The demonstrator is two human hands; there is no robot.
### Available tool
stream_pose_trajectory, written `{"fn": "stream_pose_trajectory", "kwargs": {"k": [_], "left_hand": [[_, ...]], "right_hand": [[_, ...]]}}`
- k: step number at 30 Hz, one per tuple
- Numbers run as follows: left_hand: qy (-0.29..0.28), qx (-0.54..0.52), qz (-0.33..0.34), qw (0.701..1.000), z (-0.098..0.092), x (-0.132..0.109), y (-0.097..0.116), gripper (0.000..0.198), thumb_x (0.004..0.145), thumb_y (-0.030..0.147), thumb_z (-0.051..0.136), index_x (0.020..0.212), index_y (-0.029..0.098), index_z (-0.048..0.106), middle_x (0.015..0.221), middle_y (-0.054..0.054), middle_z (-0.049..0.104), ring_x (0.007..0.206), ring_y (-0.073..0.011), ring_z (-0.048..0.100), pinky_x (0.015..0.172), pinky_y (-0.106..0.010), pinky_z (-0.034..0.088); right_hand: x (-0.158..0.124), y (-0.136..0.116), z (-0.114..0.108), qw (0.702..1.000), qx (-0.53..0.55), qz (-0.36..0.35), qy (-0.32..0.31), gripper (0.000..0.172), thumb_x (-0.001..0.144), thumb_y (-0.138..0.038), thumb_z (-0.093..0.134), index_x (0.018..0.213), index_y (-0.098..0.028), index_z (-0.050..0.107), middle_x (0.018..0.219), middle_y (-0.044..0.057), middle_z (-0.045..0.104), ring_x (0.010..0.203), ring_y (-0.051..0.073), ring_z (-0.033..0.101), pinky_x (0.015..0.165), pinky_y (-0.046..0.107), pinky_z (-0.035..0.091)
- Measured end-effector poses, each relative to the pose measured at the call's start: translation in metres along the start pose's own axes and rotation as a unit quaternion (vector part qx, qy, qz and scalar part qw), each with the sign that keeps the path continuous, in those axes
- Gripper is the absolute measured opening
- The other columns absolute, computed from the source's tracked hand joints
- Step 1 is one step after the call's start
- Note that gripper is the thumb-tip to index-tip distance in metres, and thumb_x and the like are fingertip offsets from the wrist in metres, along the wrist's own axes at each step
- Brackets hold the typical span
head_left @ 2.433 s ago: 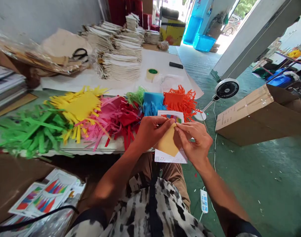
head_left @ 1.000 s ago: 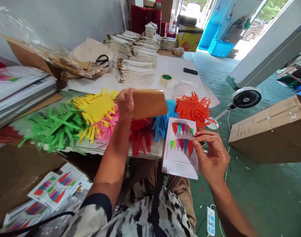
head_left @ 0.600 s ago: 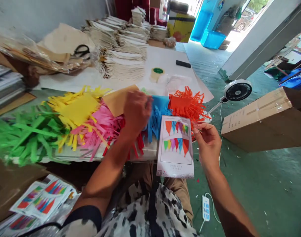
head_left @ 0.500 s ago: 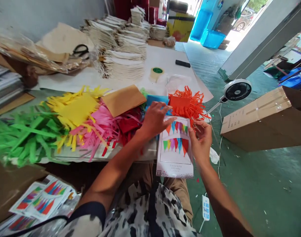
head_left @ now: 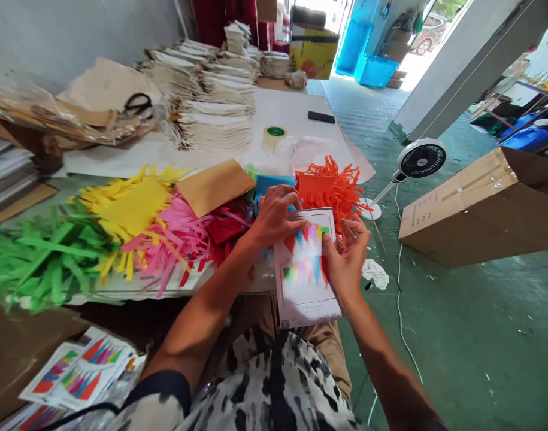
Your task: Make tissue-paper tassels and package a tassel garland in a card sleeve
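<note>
Both hands hold a white printed card (head_left: 304, 281) showing rows of coloured pennants, just off the table's near edge above my lap. My left hand (head_left: 274, 216) pinches its top left edge, fingers curled. My right hand (head_left: 345, 258) grips its right side, thumb across the print. A tan paper envelope (head_left: 215, 186) lies on the piles of fringed tissue paper: green (head_left: 44, 254), yellow (head_left: 130, 203), pink (head_left: 175, 230), red (head_left: 229, 224), blue (head_left: 271, 182) and orange (head_left: 332, 185).
Stacks of cream paper bags (head_left: 211, 102), a tape roll (head_left: 274, 135), scissors (head_left: 138, 103) and a black remote (head_left: 321, 117) lie farther back on the table. More printed cards (head_left: 80, 371) sit low left. A small fan (head_left: 415, 163) and a cardboard box (head_left: 475, 203) stand on the green floor at right.
My left hand carried the tan envelope up and left, dropped it on the tissue piles, then came back to the card. The card has shifted slightly left, now held by both hands.
</note>
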State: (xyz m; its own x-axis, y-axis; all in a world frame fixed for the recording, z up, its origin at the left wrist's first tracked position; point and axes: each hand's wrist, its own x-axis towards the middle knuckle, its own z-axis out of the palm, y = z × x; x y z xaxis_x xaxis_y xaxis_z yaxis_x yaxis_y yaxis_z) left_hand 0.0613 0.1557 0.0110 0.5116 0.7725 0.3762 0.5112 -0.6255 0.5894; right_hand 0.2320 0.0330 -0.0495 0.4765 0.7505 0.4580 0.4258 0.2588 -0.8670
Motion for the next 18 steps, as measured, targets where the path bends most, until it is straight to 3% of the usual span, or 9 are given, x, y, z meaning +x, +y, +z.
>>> {"fn": "stream_pose_trajectory", "kwargs": {"k": [4, 7, 10, 14, 16, 18], "left_hand": [[-0.026, -0.190, 0.000, 0.981, -0.016, -0.016, 0.014, 0.018, 0.080, 0.029, 0.084, 0.091, 0.019, 0.073, 0.125, -0.010, 0.069, 0.119, -0.0248, 0.066, 0.099, -0.038, 0.055], [-0.054, -0.288, -0.032, 0.956, -0.025, -0.031, 0.022, 0.034, 0.078, 0.036, 0.088, 0.103, 0.018, 0.074, 0.116, -0.009, 0.074, 0.102, -0.0201, 0.073, 0.086, -0.031, 0.060], [-0.069, -0.333, -0.056, 0.939, -0.032, -0.046, 0.030, 0.047, 0.076, 0.041, 0.091, 0.114, 0.019, 0.077, 0.110, -0.007, 0.078, 0.090, -0.0171, 0.075, 0.078, -0.027, 0.060], [-0.122, -0.365, -0.039, 0.922, -0.034, -0.067, 0.037, 0.037, 0.080, 0.041, 0.089, 0.110, 0.019, 0.084, 0.102, -0.010, 0.081, 0.087, -0.0188, 0.075, 0.074, -0.026, 0.058], [-0.173, -0.376, -0.024, 0.910, -0.029, -0.080, 0.036, 0.037, 0.080, 0.040, 0.089, 0.111, 0.020, 0.085, 0.101, -0.012, 0.082, 0.088, -0.0203, 0.075, 0.074, -0.028, 0.058], [-0.217, -0.388, -0.026, 0.895, -0.019, -0.096, 0.034, 0.036, 0.082, 0.040, 0.088, 0.112, 0.020, 0.085, 0.098, -0.013, 0.082, 0.086, -0.0205, 0.074, 0.072, -0.029, 0.057]], "right_hand": [[-0.004, -0.018, -0.005, 0.993, 0.100, 0.057, 0.025, 0.057, 0.083, -0.033, 0.083, 0.126, -0.031, 0.046, 0.162, 0.013, 0.039, 0.130, 0.023, 0.066, 0.089, 0.035, 0.062], [-0.014, -0.033, -0.011, 0.990, 0.133, 0.045, 0.032, 0.059, 0.082, -0.029, 0.084, 0.127, -0.033, 0.046, 0.163, 0.011, 0.040, 0.125, 0.021, 0.068, 0.093, 0.036, 0.061], [-0.032, -0.048, -0.020, 0.990, 0.129, 0.036, 0.039, 0.058, 0.083, -0.028, 0.083, 0.127, -0.033, 0.047, 0.163, 0.011, 0.041, 0.125, 0.021, 0.068, 0.091, 0.037, 0.062], [-0.061, -0.063, -0.038, 0.992, 0.110, 0.052, 0.027, 0.059, 0.084, -0.027, 0.082, 0.131, -0.034, 0.047, 0.164, 0.012, 0.040, 0.129, 0.024, 0.065, 0.090, 0.039, 0.062], [-0.075, -0.066, -0.050, 0.995, 0.096, 0.039, 0.018, 0.063, 0.082, -0.026, 0.084, 0.132, -0.035, 0.048, 0.165, 0.012, 0.038, 0.133, 0.026, 0.064, 0.095, 0.044, 0.061], [-0.088, -0.065, -0.064, 0.997, 0.073, 0.023, -0.007, 0.063, 0.081, -0.025, 0.085, 0.132, -0.035, 0.049, 0.157, 0.011, 0.048, 0.131, 0.027, 0.065, 0.105, 0.051, 0.057]]}}
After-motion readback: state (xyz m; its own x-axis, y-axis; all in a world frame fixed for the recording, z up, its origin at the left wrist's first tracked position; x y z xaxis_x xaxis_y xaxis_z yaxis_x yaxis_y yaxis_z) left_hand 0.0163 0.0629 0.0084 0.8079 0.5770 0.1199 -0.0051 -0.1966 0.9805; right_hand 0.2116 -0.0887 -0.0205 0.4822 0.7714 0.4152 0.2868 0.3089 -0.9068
